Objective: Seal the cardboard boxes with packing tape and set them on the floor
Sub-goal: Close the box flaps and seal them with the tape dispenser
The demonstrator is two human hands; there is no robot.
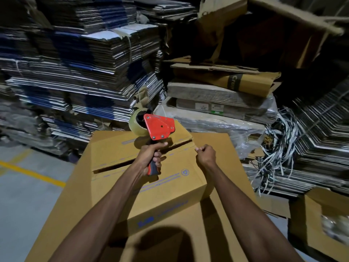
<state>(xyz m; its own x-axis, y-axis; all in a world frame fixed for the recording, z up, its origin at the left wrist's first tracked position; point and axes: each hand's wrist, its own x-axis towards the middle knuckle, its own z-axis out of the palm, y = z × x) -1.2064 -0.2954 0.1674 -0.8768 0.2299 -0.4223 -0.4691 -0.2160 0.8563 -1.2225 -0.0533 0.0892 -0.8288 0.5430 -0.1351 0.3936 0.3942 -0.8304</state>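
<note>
Gripping red tape dispenser (159, 127) in left hand (149, 157) above small box (151, 178) on big carton (71, 201) | right hand (205, 155) pinching, seemingly tape end | keeping tape taut, centring over open seam (143, 157).

Two bare forearms, slim, reaching out from the bottom edge, left hand (151, 157) and right hand (206, 155) ungloved, seemingly without sleeves, rings or watch.

Right hand's (205, 155) pinch — contents unclear
</note>
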